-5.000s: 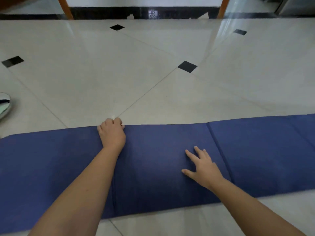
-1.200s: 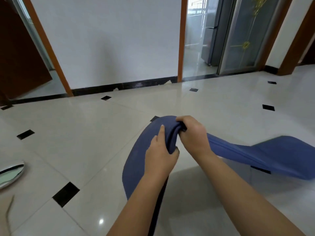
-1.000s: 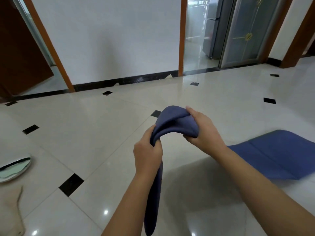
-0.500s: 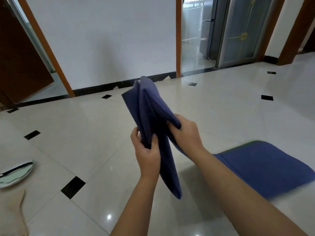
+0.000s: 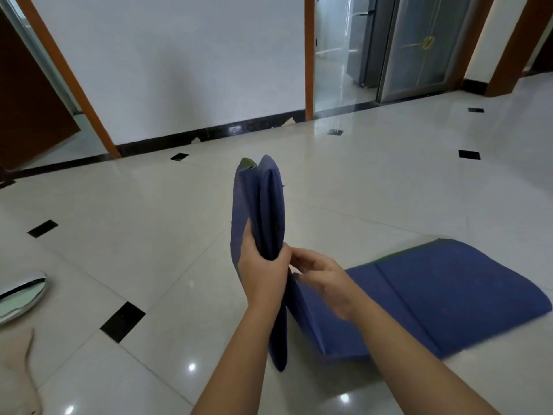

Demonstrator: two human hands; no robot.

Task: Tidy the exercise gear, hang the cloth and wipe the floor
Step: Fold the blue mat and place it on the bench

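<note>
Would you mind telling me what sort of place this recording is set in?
Probably a home's hallway or living area: glossy tiled floor, a wood-framed doorway with what looks like a fridge beyond it, and a blue exercise mat partly folded up.

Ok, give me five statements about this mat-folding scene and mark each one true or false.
1. The left hand grips the folded panels of the blue mat and holds them upright. True.
2. The whole mat is lifted off the floor. False: its right part lies flat on the tiles.
3. A shiny silver object lies on the floor at the left edge. True.
4. The floor is dark with white insets. False: the tiles are pale, with small black insets.
5. A green edge shows at the top of the folded panels. True.
</note>
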